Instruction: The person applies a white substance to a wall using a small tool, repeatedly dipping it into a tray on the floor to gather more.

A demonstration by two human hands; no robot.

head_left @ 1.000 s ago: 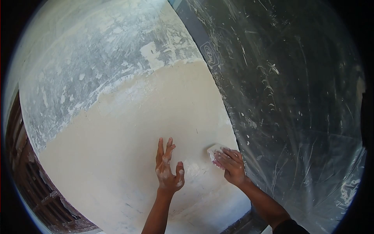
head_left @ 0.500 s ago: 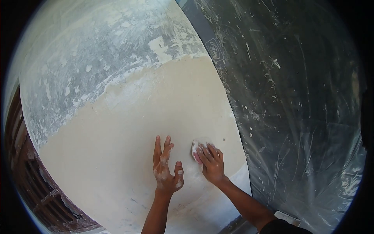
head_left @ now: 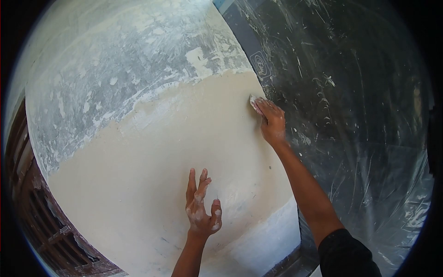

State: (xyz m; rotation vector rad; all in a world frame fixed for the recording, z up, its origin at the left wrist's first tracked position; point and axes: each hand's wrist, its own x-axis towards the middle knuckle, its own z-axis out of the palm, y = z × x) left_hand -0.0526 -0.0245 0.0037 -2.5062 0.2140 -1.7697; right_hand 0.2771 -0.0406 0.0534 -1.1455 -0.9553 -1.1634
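My right hand point(head_left: 273, 121) is closed round a small white-smeared pad point(head_left: 254, 104) with a pinkish side, held against the upper right edge of the wall's smooth beige coat point(head_left: 152, 152). Lower down, near the middle of the view, my left hand point(head_left: 202, 207) holds nothing. Its fingers are spread and point up, and white residue marks them. Whether it touches the wall I cannot tell.
Above the beige coat lies a rough grey-white patchy band point(head_left: 115, 69). Dark plastic sheeting point(head_left: 350, 115) with white splatters hangs along the right. A brown slatted wooden frame point(head_left: 50, 221) stands at the lower left.
My right hand has moved up and slightly right with the pad, from beside my left hand to the wall's upper right edge. My left hand keeps its spread pose, slightly lower in view.
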